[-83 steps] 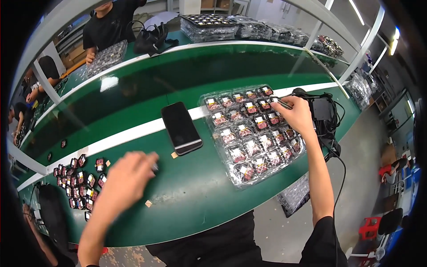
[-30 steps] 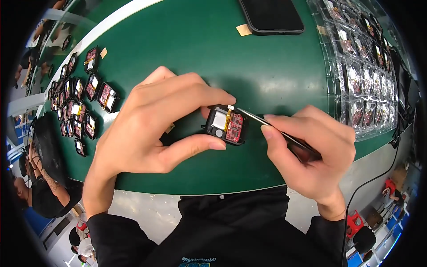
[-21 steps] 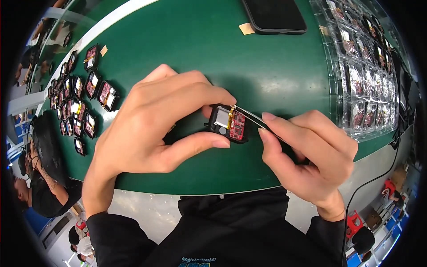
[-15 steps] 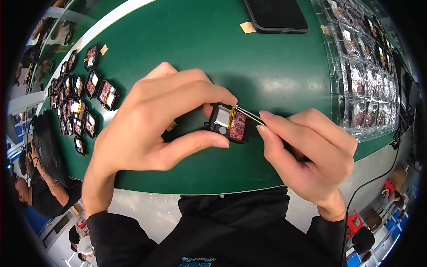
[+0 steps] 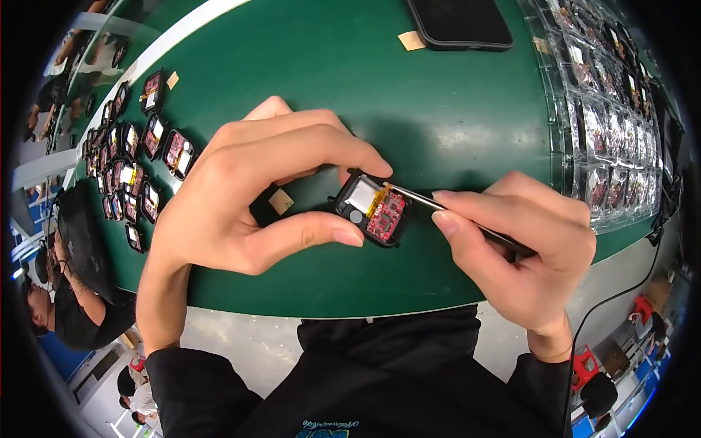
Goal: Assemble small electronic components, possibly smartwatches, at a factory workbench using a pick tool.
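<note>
an open device (image 5: 371,209) is lying clamped at the fingertips of the left hand (image 5: 252,179); the right hand (image 5: 529,244) is gripping tweezers (image 5: 418,196). a green table (image 5: 350,288) is extending beneath, a person (image 5: 77,310) appearing leftward.

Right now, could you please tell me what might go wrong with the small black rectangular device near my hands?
The slim metal tweezers in your right hand have their tips at the narrow yellow strip, so a hard pull might crease or tear it.

A slip could scratch the red circuit board beside it.

Your left hand has only finger and thumb at the edges of the small black rectangular device, which might twist.
</note>
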### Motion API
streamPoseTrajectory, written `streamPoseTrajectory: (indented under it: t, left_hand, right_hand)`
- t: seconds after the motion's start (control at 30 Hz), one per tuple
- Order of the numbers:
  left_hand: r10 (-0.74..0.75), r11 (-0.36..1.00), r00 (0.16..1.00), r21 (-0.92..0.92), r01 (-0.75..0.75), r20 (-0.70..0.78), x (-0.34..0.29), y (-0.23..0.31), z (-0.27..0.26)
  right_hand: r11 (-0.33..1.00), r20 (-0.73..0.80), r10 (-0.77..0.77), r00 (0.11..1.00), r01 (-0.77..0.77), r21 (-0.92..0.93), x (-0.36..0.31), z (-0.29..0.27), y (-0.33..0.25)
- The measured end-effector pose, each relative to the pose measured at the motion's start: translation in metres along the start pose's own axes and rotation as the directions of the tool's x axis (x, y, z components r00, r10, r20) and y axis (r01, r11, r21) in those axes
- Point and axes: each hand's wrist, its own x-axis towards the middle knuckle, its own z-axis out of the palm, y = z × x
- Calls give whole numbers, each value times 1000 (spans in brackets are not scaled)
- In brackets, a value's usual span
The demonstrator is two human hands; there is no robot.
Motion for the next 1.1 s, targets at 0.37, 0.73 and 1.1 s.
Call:
streamPoseTrajectory:
  t: [0.37, 0.73, 1.1]
  left_hand:
    - [29, 998, 1000, 62, -29, 0, 1, 1, 3]
    - [10, 995, 1000, 94, -10, 4, -1, 4, 2]
    - [29, 996, 999, 87, -30, 15, 2, 4, 1]
  right_hand:
    - [1000, 16, 13, 1000, -13, -2, 0, 4, -1]
    - [1000, 10, -10, 1000, 9, 12, 1, 4, 2]
    - [997, -27, -65, 998, 64, -47, -1, 5, 2]
